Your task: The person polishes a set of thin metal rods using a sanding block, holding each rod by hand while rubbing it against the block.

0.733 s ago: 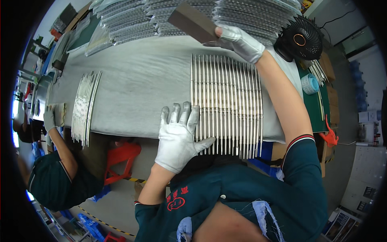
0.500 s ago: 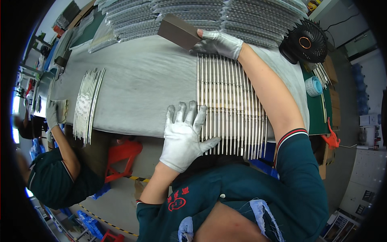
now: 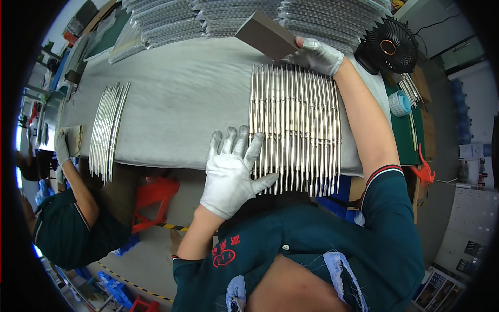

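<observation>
A row of slim shiny metal rods (image 3: 294, 127) lies side by side on the grey cloth, pointing away from me. My left hand (image 3: 228, 174), in a white glove with greyed fingertips, lies fingers spread at the row's near left edge, its thumb over the near part of the leftmost rods. In my right hand (image 3: 321, 56), gloved alike with a bare thumb tip, is a grey-brown rectangular block (image 3: 266, 35), held at its right end. The block is tilted near the rods' far ends; whether it touches them cannot be told.
Stacks of plastic-wrapped rods (image 3: 239, 21) line the table's far side. A black fan (image 3: 389, 47) and a light-blue tape roll (image 3: 400, 103) stand at the right. Another bundle of rods (image 3: 108, 132) lies at left, beside a co-worker's gloved hand (image 3: 63, 148). A red stool (image 3: 155, 203) is below.
My right hand has carried the block to the right along the rods' far ends. The left hand keeps its place at the row's left edge. The whole view has shifted slightly.
</observation>
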Available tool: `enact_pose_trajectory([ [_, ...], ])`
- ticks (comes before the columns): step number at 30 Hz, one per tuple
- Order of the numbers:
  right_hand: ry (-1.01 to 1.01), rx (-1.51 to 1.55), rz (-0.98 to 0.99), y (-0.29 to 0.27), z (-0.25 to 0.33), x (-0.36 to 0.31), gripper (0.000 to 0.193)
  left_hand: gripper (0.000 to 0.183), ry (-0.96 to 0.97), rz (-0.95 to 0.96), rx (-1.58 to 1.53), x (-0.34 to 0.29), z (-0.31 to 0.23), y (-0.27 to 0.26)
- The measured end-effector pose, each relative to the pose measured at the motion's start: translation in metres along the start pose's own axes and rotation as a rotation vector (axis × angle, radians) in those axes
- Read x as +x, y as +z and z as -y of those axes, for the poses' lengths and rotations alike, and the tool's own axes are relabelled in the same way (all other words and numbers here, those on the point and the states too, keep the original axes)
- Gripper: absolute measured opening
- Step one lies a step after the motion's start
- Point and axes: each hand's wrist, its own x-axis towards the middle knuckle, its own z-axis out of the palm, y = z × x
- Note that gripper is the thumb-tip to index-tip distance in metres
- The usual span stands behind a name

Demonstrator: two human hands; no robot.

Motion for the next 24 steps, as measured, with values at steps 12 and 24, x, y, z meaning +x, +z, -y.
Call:
enact_pose_trajectory([
  [12, -0.054, 0.016, 0.022, -0.007, -0.008, -0.009, 0.084, 0.089, -0.012, 0.047, 0.026, 0.0, 0.001, 0.003],
  [24, -0.405, -0.312, -0.537, 0.039, 0.021, -0.074, 0.085, 0.098, 0.156, 0.069, -0.058, 0.008, -0.002, 0.0],
])
